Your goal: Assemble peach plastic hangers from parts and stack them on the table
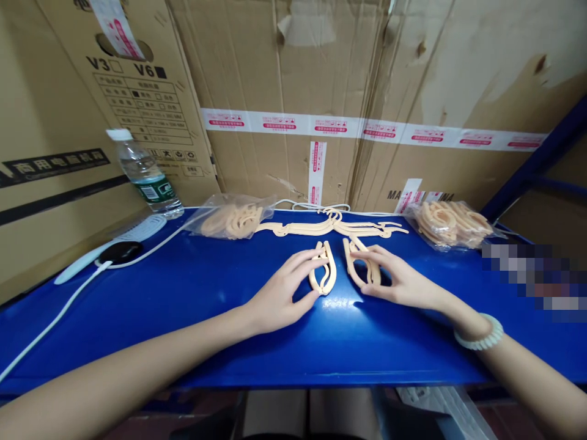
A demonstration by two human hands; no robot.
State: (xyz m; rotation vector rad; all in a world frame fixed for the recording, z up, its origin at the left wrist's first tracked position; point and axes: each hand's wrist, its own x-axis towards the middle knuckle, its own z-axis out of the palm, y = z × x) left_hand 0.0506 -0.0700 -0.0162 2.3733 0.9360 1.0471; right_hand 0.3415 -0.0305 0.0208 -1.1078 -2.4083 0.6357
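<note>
Currently, a folded beige plastic hanger (332, 272) is pinched by the left hand (288, 286), a matching folded hanger (350, 264) by the right hand (398, 278), over the glossy blue tabletop (197, 311); the unfolded beige plastic hangers (302, 230) behind could be knocked askew if either were pushed forward.

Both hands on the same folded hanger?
No, the left hand holds one folded hanger and the right hand holds a second folded hanger, with blue tabletop showing between them.
</note>
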